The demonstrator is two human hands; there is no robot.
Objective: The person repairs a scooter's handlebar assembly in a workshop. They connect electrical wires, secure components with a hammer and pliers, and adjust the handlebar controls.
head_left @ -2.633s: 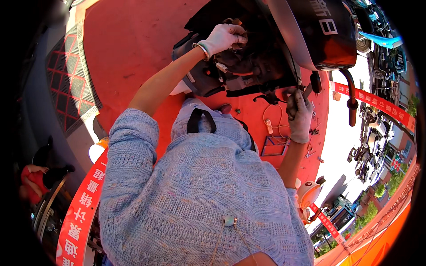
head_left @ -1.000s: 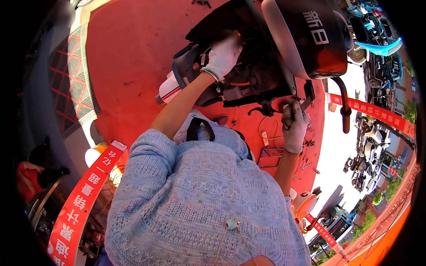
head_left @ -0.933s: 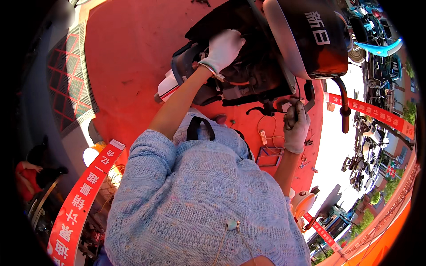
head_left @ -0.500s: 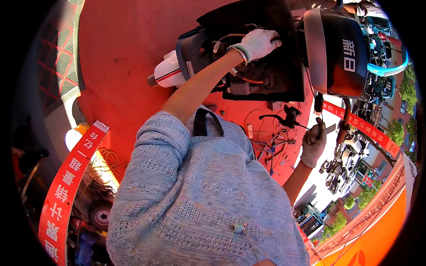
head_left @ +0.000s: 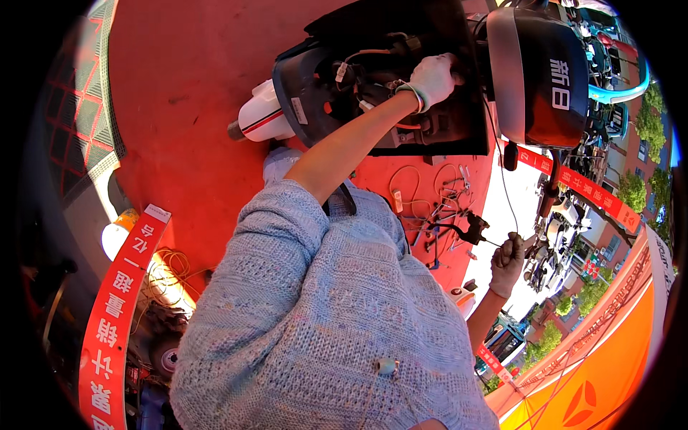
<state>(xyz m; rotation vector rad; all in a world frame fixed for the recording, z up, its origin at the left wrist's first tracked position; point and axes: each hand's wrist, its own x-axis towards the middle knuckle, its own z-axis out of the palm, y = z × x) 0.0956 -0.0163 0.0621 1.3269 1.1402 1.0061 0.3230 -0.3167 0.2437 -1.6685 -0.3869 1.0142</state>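
Note:
My left hand [head_left: 432, 80], in a pale glove, reaches into the open dark body [head_left: 308, 100] of a scooter, its fingers curled near the inner right side; what they grip is hidden. Exposed wiring and connectors [head_left: 342, 70] lie beside it. My right hand [head_left: 506, 264], in a soiled glove, is closed on a thin black cable [head_left: 512, 204] that runs down from the scooter. A black lever assembly [head_left: 473, 231] dangles just left of this hand. The black-and-silver upper shell [head_left: 537, 86] overhangs at the right, and a white mudguard [head_left: 258, 115] juts out leftward.
Tools and cords [head_left: 437, 208] are scattered on the red mat [head_left: 186, 143]. A red barrier strip [head_left: 122, 287] and coiled yellow hose [head_left: 168, 272] are at left; parked scooters [head_left: 566, 244], another barrier strip [head_left: 609, 201] and an orange canopy [head_left: 609, 351] are at right.
My right hand has moved down and right, drawing the cable and lever assembly away from the scooter. My left hand has shifted rightward within the body.

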